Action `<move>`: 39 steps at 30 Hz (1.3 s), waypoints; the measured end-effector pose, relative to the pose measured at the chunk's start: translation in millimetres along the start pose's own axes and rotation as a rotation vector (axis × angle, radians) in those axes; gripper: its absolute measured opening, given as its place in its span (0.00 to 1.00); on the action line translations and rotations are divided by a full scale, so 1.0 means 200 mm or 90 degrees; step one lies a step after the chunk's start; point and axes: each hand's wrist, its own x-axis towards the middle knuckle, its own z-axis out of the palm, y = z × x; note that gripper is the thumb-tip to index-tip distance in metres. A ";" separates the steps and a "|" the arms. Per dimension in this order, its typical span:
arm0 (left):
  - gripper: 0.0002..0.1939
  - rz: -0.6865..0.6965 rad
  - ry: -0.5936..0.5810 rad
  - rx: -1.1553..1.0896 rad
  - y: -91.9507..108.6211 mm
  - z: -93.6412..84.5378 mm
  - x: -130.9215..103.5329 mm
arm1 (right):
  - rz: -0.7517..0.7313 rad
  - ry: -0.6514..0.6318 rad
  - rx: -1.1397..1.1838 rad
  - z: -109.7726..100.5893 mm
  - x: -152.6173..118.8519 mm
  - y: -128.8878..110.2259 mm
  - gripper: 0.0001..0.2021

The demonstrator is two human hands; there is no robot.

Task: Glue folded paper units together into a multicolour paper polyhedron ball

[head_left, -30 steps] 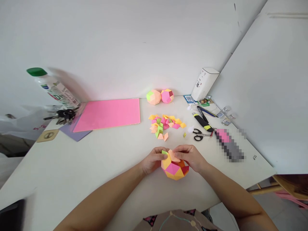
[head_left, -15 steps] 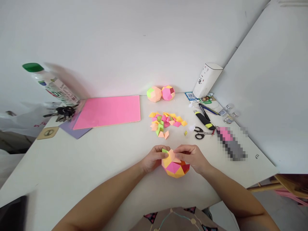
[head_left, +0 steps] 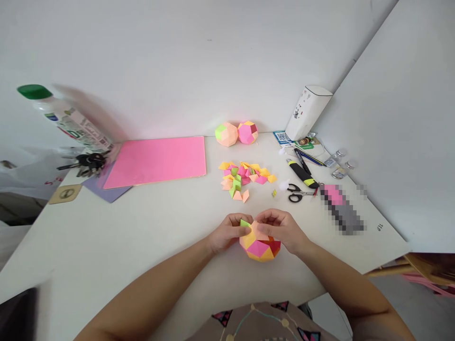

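Note:
Between my hands is a partly open folded-paper ball [head_left: 259, 248] in yellow, pink, peach, red and green facets, with a gap on its right side. My left hand [head_left: 230, 233] is closed on its left edge, thumb pressed near a green point. On the upper right, my right hand [head_left: 282, 229] pinches a peach paper piece [head_left: 261, 231] of the ball between thumb and fingers. Just beyond lies a pile of folded paper units [head_left: 241, 176] in yellow, pink, green and peach. Two closed paper balls, one peach and green [head_left: 226, 134], one mostly pink [head_left: 248, 132], rest against the wall.
A pink sheet [head_left: 159, 161] lies at the back left, near keys [head_left: 90, 161] and a green-capped bottle [head_left: 67, 116]. To the right are scissors [head_left: 298, 193], a yellow-black cutter [head_left: 302, 173], pens, small glass jars [head_left: 336, 157] and a white box [head_left: 308, 112].
The view has shifted slightly. Both hands keep their hold on the paper ball, and the right fingers have moved a little over the peach piece.

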 end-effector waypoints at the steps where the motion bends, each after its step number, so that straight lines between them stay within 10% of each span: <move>1: 0.10 -0.002 -0.010 0.010 0.00 0.00 0.00 | 0.004 -0.007 0.002 0.00 0.00 0.00 0.11; 39: 0.10 -0.020 -0.006 0.100 -0.01 -0.01 -0.01 | -0.051 -0.026 -0.077 0.03 -0.03 0.02 0.11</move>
